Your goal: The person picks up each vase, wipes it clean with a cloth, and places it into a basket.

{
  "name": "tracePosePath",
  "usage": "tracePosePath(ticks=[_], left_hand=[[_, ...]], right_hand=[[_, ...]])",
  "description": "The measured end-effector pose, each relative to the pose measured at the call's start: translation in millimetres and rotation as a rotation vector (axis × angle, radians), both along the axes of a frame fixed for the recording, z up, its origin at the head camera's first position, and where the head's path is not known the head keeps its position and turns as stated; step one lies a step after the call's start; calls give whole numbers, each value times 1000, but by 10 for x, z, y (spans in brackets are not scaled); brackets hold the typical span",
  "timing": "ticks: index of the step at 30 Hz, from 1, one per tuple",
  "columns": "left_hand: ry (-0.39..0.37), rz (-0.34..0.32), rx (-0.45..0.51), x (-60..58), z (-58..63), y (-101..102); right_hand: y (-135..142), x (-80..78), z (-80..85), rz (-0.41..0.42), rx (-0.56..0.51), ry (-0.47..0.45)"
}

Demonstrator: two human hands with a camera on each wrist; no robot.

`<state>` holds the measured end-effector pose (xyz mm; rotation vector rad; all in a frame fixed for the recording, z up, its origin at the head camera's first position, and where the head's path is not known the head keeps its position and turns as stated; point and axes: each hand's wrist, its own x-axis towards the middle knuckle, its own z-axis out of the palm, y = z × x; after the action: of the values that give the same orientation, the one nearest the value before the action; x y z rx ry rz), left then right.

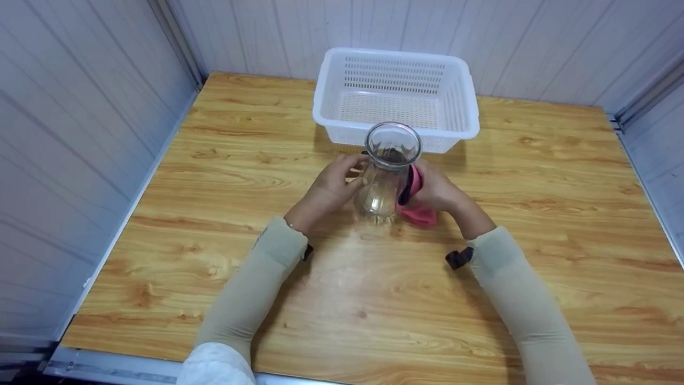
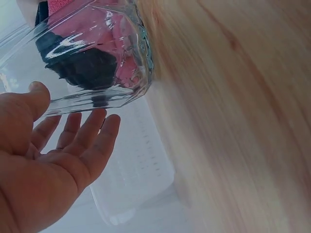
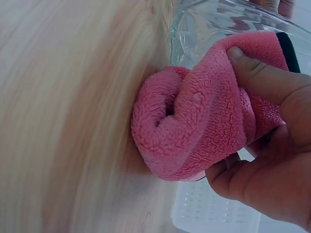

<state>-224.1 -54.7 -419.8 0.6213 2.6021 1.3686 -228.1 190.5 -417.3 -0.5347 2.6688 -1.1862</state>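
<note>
A clear glass vase (image 1: 382,187) with a wide round rim stands on the wooden table between both hands. My left hand (image 1: 336,182) is at its left side, with loosely bent, spread fingers; in the left wrist view the thumb tip and fingertips (image 2: 112,124) are right at the glass. My right hand (image 1: 435,187) grips a fluffy pink cloth (image 3: 194,111) with black edging, folded over on itself, thumb on top. The cloth lies against the vase's right side, near its base, and part of it shows pink and black through the glass in the left wrist view.
A white plastic basket (image 1: 325,118) with slotted walls stands just behind the vase, by the back wall panel (image 1: 374,24). Wood-grain tabletop (image 1: 363,299) extends in front of the vase and to both sides. Wall panels close in the left and right.
</note>
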Motion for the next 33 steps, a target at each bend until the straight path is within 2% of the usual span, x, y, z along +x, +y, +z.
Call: tracePosePath(ticks=[8, 16, 23, 29, 33], left_hand=[[28, -46, -25, 69, -35, -31], [-25, -21, -81, 92, -29, -2], [-43, -33, -91, 104, 20, -6], [-47, -32, -73, 108, 26, 1], [-31, -27, -68, 110, 20, 0]], right_hand=[[9, 3, -43, -5, -38, -8], [-9, 66, -17, -50, -29, -27], [-50, 122, 152, -69, -169, -27], [-66, 144, 338, -144, -251, 3], [-75, 121, 390, -141, -297, 4]])
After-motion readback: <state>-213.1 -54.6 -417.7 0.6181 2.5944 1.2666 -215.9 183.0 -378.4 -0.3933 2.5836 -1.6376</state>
